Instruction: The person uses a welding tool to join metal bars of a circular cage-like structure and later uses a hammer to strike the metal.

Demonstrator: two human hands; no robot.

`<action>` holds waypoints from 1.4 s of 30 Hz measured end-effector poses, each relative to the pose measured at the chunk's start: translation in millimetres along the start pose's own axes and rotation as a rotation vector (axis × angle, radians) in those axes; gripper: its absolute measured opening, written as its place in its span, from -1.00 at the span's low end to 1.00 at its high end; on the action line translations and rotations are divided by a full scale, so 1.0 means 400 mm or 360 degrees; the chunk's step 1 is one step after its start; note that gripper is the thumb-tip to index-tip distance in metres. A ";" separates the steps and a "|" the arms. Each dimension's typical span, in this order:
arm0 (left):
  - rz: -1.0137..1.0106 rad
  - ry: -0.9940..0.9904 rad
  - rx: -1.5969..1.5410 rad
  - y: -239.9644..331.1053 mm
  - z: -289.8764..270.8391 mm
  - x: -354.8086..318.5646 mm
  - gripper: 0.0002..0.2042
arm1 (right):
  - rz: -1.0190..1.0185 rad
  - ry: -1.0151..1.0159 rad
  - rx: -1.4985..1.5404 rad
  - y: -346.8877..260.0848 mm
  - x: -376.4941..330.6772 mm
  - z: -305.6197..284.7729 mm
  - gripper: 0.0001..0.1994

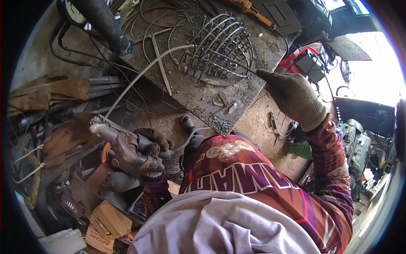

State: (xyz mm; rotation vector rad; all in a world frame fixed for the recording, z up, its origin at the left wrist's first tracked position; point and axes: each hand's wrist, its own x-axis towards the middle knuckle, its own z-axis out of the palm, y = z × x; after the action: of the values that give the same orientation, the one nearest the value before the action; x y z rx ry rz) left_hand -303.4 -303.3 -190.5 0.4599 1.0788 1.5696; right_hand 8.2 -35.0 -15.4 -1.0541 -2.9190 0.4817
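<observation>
My left hand (153,146), in a dark work glove, is closed around a worn brown electrode holder (123,144). A long pale welding electrode (148,67) runs from its jaw to the left side of a rounded cage of bent metal rods (222,51). My right hand (298,98), in a knitted glove, grips a thin metal rod (237,63) that slants left into the cage. The cage lies on a dirty metal worktable (190,99). I cannot tell whether the electrode tip touches it.
A T-shaped metal bar (160,63) and grit lie on the table. An orange power tool (248,8) sits at its far edge. A thick post (101,25) rises at left, above brown leather pieces (50,94). Cardboard boxes (111,220) lie lower left; green machinery (355,142) stands right.
</observation>
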 end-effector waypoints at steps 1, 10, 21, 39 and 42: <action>-0.0076 0.0010 0.0018 0.013 -0.006 -0.005 -0.64 | -0.0015 0.0013 0.0034 -0.002 0.000 0.000 -0.65; -0.0017 -0.0268 -0.0274 0.020 -0.021 0.059 -0.65 | 0.0327 -0.0251 0.0061 -0.018 0.004 -0.009 -0.58; 0.0414 -0.0124 -0.0077 -0.195 0.130 0.260 -0.56 | 0.0115 -0.0027 -0.0040 -0.014 0.002 0.008 -0.65; -0.0064 -0.0190 0.0269 -0.165 0.200 0.285 -0.63 | 0.0206 -0.0213 -0.0041 -0.047 0.023 -0.051 -0.68; -0.0183 -0.0190 -0.0037 -0.137 0.226 0.270 -0.64 | 0.0223 -0.0240 -0.0048 -0.050 0.015 -0.045 -0.68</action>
State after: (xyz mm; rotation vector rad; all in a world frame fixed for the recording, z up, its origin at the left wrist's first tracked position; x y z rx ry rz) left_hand -235.9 -170.7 -217.2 0.4616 0.9780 1.4341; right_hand -6.9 -40.7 6.7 -1.2876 -3.0030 0.5449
